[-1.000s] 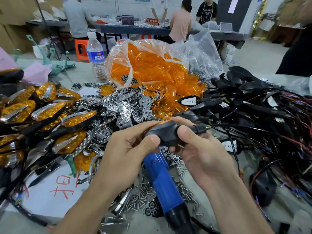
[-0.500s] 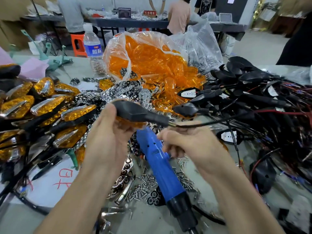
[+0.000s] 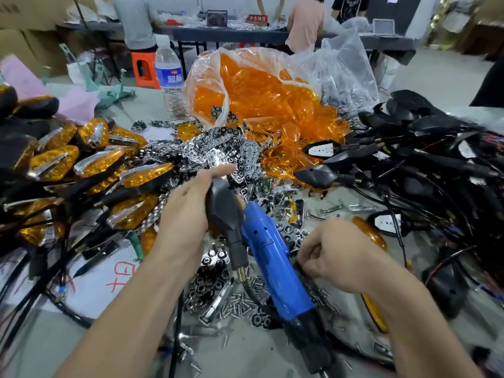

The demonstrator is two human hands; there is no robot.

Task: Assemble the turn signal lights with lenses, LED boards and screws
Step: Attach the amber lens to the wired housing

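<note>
Black turn signal housing [image 3: 223, 211] sits at the centre of view, gripped in the left hand [image 3: 185, 216] with the thumb over its top and its stem pointing toward 6 o'clock. Just beside it, toward 5 o'clock, a blue electric screwdriver [image 3: 272, 257] lies on the grey table [image 3: 240, 347] between the two hands. The right hand [image 3: 338, 257], at 4 o'clock, has its fingers curled against the screwdriver's side; whether they pinch anything cannot be told. Loose screws [image 3: 242, 304] are scattered under and around the tool. A heap of chrome reflector pieces [image 3: 218, 156] lies just past the left hand at 12 o'clock. Finished amber lights [image 3: 54, 165] are piled at 9 o'clock, and black housings with tangled wires [image 3: 422, 165] at 3 o'clock. Farther off at 12 o'clock a clear plastic bag [image 3: 272, 54] lies open, full of orange lenses [image 3: 300, 148] that spill onto the table. A second clear bag [image 3: 346, 66] at 1 o'clock holds contents too blurred to name. A water bottle [image 3: 169, 75] stands upright at 11 o'clock.
</note>
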